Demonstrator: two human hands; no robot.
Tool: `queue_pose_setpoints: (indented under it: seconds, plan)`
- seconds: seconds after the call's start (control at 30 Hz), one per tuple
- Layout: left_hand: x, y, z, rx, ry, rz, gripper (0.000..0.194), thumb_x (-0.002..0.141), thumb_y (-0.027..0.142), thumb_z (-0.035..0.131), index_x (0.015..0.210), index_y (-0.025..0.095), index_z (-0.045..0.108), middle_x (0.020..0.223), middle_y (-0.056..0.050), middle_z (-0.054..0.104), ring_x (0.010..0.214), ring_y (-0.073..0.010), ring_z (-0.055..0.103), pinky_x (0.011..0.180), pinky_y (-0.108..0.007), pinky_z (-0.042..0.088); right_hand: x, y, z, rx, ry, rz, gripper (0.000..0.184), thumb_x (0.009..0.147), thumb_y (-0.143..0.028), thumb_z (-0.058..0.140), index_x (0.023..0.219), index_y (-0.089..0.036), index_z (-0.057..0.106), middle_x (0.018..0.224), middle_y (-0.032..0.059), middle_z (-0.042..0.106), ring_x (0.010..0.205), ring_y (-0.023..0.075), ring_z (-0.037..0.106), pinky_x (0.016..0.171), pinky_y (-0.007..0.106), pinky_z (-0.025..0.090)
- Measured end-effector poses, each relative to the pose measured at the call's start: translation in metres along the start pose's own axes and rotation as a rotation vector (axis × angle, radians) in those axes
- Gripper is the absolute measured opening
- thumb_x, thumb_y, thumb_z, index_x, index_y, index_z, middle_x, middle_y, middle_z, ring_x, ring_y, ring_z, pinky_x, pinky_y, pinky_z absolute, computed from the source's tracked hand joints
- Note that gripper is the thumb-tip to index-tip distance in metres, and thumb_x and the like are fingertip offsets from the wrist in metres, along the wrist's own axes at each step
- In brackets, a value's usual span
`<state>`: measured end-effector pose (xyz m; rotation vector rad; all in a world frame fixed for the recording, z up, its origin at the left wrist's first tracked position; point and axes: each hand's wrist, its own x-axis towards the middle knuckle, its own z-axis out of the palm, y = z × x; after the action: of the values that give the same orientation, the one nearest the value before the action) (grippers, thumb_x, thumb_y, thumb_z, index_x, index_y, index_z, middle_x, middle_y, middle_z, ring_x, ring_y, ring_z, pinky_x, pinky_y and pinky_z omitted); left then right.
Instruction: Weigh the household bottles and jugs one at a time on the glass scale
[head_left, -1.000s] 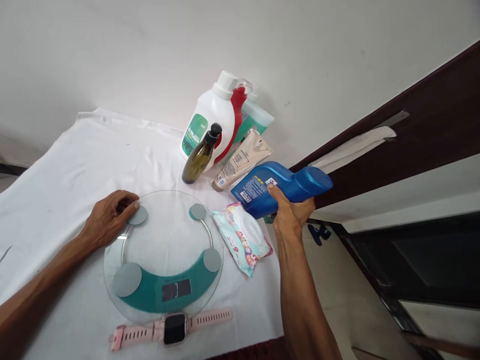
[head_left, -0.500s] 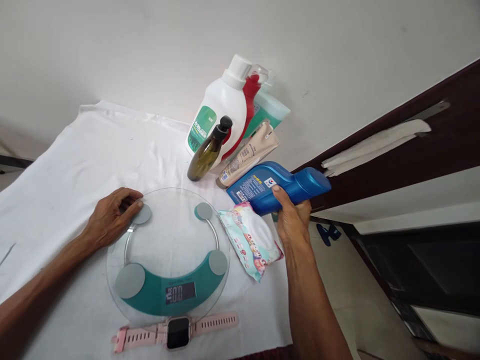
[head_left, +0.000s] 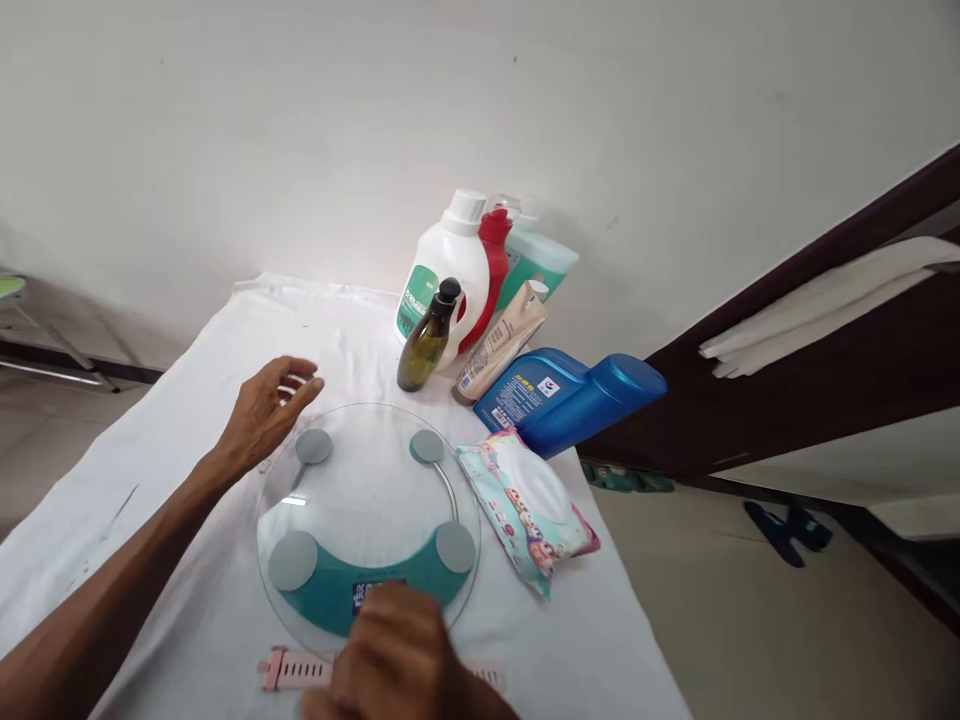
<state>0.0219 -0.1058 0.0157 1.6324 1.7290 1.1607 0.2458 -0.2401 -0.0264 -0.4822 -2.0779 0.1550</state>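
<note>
My left hand (head_left: pixel 276 405) hovers just past the upper left rim of a round glass bathroom scale (head_left: pixel 375 490), fingers curved and apart, holding nothing. The scale lies flat, with grey foot pads and a teal band. My right hand (head_left: pixel 397 655) is blurred by motion over the near edge, covering part of the display (head_left: pixel 361 597). Beneath it, the middle of a pink-strapped smartwatch (head_left: pixel 304 669) is hidden; only the strap ends show. Whether the right fingers hold anything cannot be made out. A blue bottle (head_left: pixel 566 395) leans over, untouched, beside a wet wipes pack (head_left: pixel 529 500).
Behind the scale stand a dark green pump bottle (head_left: pixel 425 345), a white detergent jug (head_left: pixel 454 250), a red bottle (head_left: pixel 495 245) and a beige tube (head_left: pixel 502 340). A white cloth (head_left: pixel 187 370) covers the table. Slippers (head_left: pixel 787 530) lie on the floor at right.
My right hand has let go of the blue bottle and moved left to the watch. My left hand has lifted off the scale's rim. The view has shifted.
</note>
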Motion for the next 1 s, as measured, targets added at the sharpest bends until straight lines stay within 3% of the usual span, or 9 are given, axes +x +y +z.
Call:
queue_pose_setpoints:
  seconds: [0.1,0.17,0.27,0.4,0.53,0.63,0.77,0.9,1.0]
  plan:
    - [0.024,0.032,0.015,-0.047,0.002,0.101,0.045,0.091,0.058,0.07,0.116,0.021,0.067,0.119,-0.01,0.074,0.1,-0.0249,0.07,0.085,-0.039,0.059,-0.007,-0.012,0.058,0.105,0.094,-0.222,0.049,0.095,-0.022,0.068,0.057,-0.023,0.036,0.052,-0.0069,0.037,0.05,0.0093,0.034,0.044,0.028,0.025]
    - [0.043,0.046,0.036,-0.078,-0.041,0.136,0.05,0.089,0.055,0.073,0.122,0.019,0.063,0.123,-0.013,0.071,0.105,-0.0255,0.07,0.087,-0.04,0.059,-0.005,-0.011,0.069,0.106,0.145,-0.275,0.052,0.095,-0.032,0.071,0.057,-0.024,0.036,0.051,-0.0075,0.033,0.049,0.0093,0.032,0.044,0.028,0.025]
    - [0.07,0.055,0.076,-0.055,-0.102,0.138,0.055,0.088,0.049,0.079,0.128,0.018,0.057,0.137,-0.018,0.063,0.117,-0.0282,0.066,0.094,-0.043,0.057,0.004,0.004,0.044,0.024,0.103,-0.141,0.039,0.1,-0.029,0.065,0.065,-0.024,0.048,0.055,-0.0059,0.042,0.052,0.0116,0.039,0.051,0.031,0.032]
    - [0.095,0.062,0.122,0.096,-0.167,0.165,0.057,0.084,0.043,0.087,0.124,0.016,0.057,0.137,-0.022,0.06,0.13,-0.0346,0.061,0.104,-0.047,0.052,0.007,0.03,-0.004,-0.049,0.131,0.241,0.016,0.101,-0.014,0.058,0.087,-0.021,0.059,0.072,0.0013,0.061,0.067,0.0162,0.055,0.063,0.033,0.045]
    - [0.106,0.072,0.143,0.226,-0.172,0.135,0.049,0.082,0.041,0.09,0.111,0.017,0.059,0.124,-0.02,0.068,0.12,-0.0351,0.067,0.096,-0.044,0.052,-0.003,0.04,-0.007,-0.109,0.093,0.169,0.022,0.102,-0.015,0.058,0.082,-0.021,0.056,0.068,0.0009,0.059,0.064,0.0159,0.051,0.06,0.033,0.041]
    - [0.108,0.073,0.146,0.245,-0.139,0.129,0.042,0.082,0.04,0.089,0.105,0.019,0.061,0.118,-0.017,0.073,0.112,-0.0338,0.071,0.089,-0.043,0.053,-0.009,0.04,-0.004,-0.162,0.078,0.072,0.029,0.103,-0.015,0.057,0.075,-0.023,0.052,0.062,-0.0007,0.054,0.059,0.0157,0.046,0.058,0.034,0.037]
    - [0.103,0.067,0.134,0.152,-0.032,0.13,0.043,0.078,0.039,0.089,0.107,0.017,0.064,0.115,-0.015,0.076,0.106,-0.0306,0.072,0.088,-0.043,0.056,-0.008,0.043,-0.022,-0.135,0.141,0.114,0.024,0.1,-0.009,0.06,0.082,-0.023,0.054,0.063,-0.0017,0.057,0.058,0.0146,0.047,0.058,0.034,0.04]
    - [0.08,0.069,0.097,-0.006,0.047,0.235,0.04,0.076,0.037,0.089,0.105,0.018,0.068,0.107,-0.008,0.078,0.098,-0.0253,0.073,0.086,-0.04,0.058,-0.005,0.054,-0.042,-0.174,0.197,0.169,0.019,0.097,-0.008,0.064,0.089,-0.024,0.057,0.068,-0.0013,0.06,0.062,0.0156,0.054,0.06,0.033,0.046]
    - [0.049,0.076,0.062,-0.032,0.035,0.278,0.034,0.078,0.035,0.087,0.101,0.017,0.07,0.099,-0.005,0.076,0.091,-0.0227,0.072,0.078,-0.036,0.058,-0.008,0.067,-0.046,-0.278,0.226,0.292,0.007,0.101,-0.018,0.066,0.103,-0.023,0.061,0.082,0.0031,0.068,0.077,0.0196,0.063,0.072,0.035,0.054]
